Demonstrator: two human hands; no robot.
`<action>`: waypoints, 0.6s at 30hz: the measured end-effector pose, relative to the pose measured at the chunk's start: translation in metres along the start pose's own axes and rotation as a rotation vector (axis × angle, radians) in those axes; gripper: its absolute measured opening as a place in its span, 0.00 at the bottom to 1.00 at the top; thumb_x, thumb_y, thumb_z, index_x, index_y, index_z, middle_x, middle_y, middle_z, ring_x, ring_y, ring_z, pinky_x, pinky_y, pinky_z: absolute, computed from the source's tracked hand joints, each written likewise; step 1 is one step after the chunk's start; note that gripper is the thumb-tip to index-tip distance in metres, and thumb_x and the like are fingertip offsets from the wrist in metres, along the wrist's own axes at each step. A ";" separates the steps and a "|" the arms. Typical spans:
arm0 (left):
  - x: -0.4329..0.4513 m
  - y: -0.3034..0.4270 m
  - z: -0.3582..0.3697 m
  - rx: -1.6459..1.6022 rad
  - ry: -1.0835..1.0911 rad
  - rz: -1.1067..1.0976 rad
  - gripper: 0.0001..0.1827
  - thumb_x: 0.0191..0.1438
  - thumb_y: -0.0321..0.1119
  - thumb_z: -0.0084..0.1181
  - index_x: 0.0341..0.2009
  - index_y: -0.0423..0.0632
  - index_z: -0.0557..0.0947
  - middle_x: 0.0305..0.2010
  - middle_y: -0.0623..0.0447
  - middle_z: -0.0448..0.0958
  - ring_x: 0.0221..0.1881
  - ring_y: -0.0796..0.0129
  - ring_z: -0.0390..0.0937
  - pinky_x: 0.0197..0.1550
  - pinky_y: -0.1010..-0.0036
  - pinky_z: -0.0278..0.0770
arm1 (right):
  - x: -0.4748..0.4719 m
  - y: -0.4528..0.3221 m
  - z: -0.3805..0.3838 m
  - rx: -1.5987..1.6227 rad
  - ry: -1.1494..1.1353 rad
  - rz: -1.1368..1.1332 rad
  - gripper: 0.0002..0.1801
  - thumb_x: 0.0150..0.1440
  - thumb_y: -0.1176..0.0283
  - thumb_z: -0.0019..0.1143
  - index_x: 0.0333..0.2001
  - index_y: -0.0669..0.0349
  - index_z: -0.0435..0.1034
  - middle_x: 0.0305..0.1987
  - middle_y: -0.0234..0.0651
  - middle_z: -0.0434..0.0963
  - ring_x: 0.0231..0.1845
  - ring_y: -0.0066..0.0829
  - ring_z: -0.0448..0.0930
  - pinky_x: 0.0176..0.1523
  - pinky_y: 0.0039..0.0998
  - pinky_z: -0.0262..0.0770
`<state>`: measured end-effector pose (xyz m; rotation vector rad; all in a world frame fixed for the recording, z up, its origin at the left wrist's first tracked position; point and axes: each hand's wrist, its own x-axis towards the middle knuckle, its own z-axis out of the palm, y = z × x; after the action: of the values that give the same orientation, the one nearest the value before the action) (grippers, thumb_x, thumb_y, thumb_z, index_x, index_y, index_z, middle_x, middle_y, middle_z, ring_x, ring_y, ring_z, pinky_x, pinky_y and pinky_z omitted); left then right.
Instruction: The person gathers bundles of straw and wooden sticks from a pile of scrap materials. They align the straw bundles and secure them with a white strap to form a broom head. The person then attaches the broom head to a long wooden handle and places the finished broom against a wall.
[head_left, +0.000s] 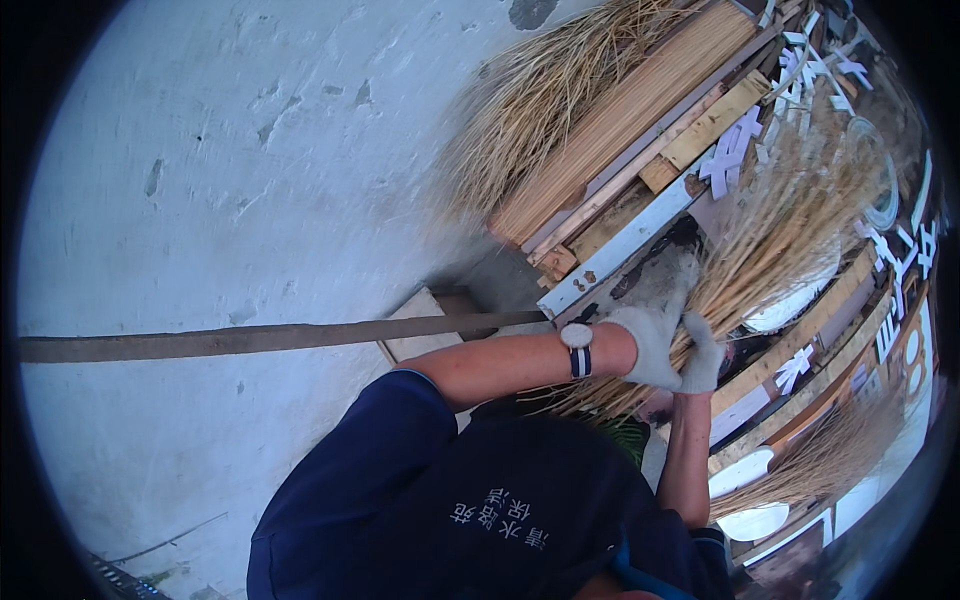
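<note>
In front of my torso both hands, in pale work gloves, are closed around a bundle of long, dry plant stalks (757, 259). My left hand (651, 343), with a watch on the wrist, grips it from the left. My right hand (702, 358) clasps it from the right, close beside the left hand. The bushy, partly blurred tops fan out to the upper right. Thinner ends of the bundle pass below my hands towards my dark shirt (510, 480). The stalks between my palms are mostly hidden by the gloves.
Another stalk bundle (555, 105) lies beside a ribbed wooden panel (637, 124) and timber beams (716, 120). White cut-out shapes (731, 154) and boards are scattered at right, with more stalks (832, 457) lower down. A whitewashed wall (225, 187) with a brown strip (285, 339) borders the left.
</note>
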<state>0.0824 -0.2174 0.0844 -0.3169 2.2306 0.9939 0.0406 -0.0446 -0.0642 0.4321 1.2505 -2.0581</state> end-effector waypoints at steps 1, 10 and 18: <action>0.000 -0.010 0.016 -0.026 0.121 0.063 0.78 0.41 0.57 0.74 0.78 0.27 0.36 0.63 0.19 0.74 0.54 0.36 0.84 0.56 0.58 0.84 | -0.006 -0.008 0.010 0.006 -0.026 -0.008 0.34 0.57 0.81 0.65 0.69 0.68 0.68 0.62 0.39 0.81 0.56 0.34 0.84 0.61 0.34 0.81; 0.007 -0.024 0.042 -0.331 0.203 0.041 0.79 0.41 0.55 0.75 0.80 0.38 0.32 0.53 0.22 0.80 0.51 0.33 0.84 0.57 0.55 0.82 | -0.024 -0.041 0.043 -0.188 -0.095 -0.063 0.43 0.51 0.77 0.71 0.71 0.66 0.64 0.64 0.38 0.79 0.59 0.36 0.82 0.64 0.36 0.79; 0.013 -0.012 0.017 -0.188 0.207 0.023 0.71 0.43 0.49 0.69 0.81 0.37 0.38 0.43 0.26 0.84 0.43 0.36 0.86 0.49 0.54 0.84 | -0.040 -0.059 0.043 -0.304 -0.170 -0.104 0.49 0.51 0.65 0.76 0.74 0.65 0.61 0.69 0.36 0.76 0.67 0.34 0.77 0.71 0.36 0.74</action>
<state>0.0859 -0.2126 0.0606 -0.4976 2.3319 1.2355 0.0308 -0.0490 0.0185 0.0522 1.4747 -1.8998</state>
